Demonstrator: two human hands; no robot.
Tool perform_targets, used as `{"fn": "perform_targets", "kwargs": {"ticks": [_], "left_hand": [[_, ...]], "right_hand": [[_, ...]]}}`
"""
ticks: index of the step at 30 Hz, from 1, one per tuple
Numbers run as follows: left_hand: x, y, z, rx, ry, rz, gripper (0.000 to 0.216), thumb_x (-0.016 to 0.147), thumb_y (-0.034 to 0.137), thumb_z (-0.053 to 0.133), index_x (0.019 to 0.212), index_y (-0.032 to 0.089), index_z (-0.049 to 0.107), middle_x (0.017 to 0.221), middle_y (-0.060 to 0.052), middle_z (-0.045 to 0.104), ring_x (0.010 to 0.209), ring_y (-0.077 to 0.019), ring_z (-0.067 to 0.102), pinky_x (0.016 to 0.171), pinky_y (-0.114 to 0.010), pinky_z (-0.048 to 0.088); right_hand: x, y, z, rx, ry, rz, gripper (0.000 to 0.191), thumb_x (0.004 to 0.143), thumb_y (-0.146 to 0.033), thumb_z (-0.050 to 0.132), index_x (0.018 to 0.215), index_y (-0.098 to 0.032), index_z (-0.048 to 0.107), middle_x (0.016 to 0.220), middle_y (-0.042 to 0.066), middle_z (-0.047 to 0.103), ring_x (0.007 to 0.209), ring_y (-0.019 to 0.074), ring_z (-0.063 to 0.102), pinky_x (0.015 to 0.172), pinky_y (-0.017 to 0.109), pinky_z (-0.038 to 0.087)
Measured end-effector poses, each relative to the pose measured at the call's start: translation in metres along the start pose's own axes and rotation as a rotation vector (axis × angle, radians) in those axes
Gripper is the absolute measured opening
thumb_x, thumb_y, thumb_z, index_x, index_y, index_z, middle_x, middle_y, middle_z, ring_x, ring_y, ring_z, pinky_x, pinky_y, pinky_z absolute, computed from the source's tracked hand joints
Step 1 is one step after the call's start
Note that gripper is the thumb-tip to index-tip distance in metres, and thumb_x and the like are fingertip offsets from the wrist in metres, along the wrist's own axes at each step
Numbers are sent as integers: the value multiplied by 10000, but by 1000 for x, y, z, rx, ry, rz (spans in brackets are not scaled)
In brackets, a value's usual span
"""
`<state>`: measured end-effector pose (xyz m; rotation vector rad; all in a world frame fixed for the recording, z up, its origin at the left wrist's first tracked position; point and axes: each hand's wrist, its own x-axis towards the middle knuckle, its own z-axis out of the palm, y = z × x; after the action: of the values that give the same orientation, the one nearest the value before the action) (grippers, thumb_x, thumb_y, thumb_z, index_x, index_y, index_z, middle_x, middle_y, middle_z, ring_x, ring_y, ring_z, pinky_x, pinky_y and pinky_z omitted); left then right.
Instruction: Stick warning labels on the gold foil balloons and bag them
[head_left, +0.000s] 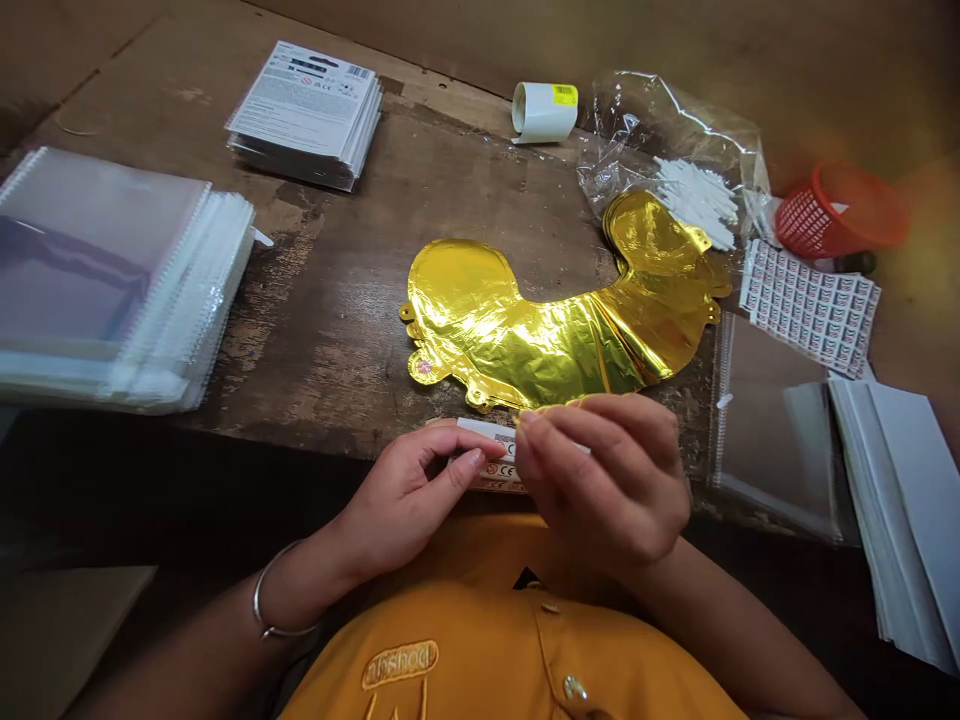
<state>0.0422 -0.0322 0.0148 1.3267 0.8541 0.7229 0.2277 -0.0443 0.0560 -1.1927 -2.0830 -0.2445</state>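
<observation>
A flat gold foil balloon [555, 320] lies curved on the worn wooden table [337, 300]. Just in front of it, at the table's near edge, both my hands pinch a small white printed label strip [491, 435]. My left hand [409, 490] holds it from below with curled fingers. My right hand [607, 480] grips its right end with thumb and fingers pressed together. The strip's right part is hidden behind my right hand.
A thick stack of clear plastic sleeves [112, 280] lies at left. Printed cards [307, 110] sit at the back, with a label roll [544, 110] and a bag of white sticks [694, 195]. Sticker sheet [810, 305], red basket [836, 210], white sheets [900, 500] at right.
</observation>
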Motion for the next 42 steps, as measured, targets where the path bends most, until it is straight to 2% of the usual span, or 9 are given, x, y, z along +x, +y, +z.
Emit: {"fn": "perform_targets", "kwargs": {"ticks": [5,11,14,18,23,34,37,40,42], "left_hand": [[-2,0,1,-80,-17,66,370,997,363,387,967,208,721,961,-38,711,925,-175,606,901,-323,450],[-5,-2,1,-28,85,29,152,904,293,595,882,194,708,905,-21,676,852,-146,615,772,-256,484],[-6,-3,3,82,122,101,122,903,242,594,903,201,709,916,-17,671,848,-126,621,769,-235,482],[-6,-6,4,169,85,179,125,903,204,590,939,223,708,943,-6,685,882,-117,627,811,-229,476],[-6,-8,4,215,84,222,111,899,196,593,909,216,702,911,0,690,844,-111,629,779,-224,481],[-7,-11,0,273,88,166,133,894,235,588,922,208,716,948,-32,733,872,-166,669,816,-293,525],[-10,-12,-11,311,137,86,305,886,259,594,1186,220,631,1021,-41,734,871,-179,685,804,-303,542],[-10,-8,-30,404,197,74,699,859,275,638,1470,219,303,947,-20,743,802,-169,688,759,-287,546],[-5,-4,-45,532,204,170,575,847,258,651,1381,221,442,917,-17,736,849,-178,680,796,-296,533]], "right_hand": [[-10,-2,6,10,-94,-272,132,795,-191,700,927,-199,695,904,23,740,881,189,588,786,333,490],[3,-3,-11,279,-175,122,108,813,-209,695,914,-188,665,857,40,690,845,174,591,796,332,497],[17,6,-19,352,-388,348,67,861,-168,613,875,-194,672,859,39,637,836,153,589,745,290,487],[29,14,-14,529,-714,406,93,861,-266,633,854,-194,693,840,31,624,841,151,579,743,279,471],[37,13,-10,519,-848,410,90,836,-274,666,801,-198,697,783,16,629,821,151,559,726,276,434],[32,2,-12,411,-728,218,126,860,-152,568,746,-155,623,768,38,577,778,159,494,689,286,404],[41,13,-6,404,-555,317,84,847,-169,587,767,-162,613,787,33,599,775,154,523,693,284,415],[54,28,16,439,-353,513,82,831,-212,611,762,-168,622,768,22,634,728,147,561,680,289,430],[60,34,37,494,-339,588,99,813,-224,623,731,-167,629,751,20,651,716,146,579,694,296,442]]}}
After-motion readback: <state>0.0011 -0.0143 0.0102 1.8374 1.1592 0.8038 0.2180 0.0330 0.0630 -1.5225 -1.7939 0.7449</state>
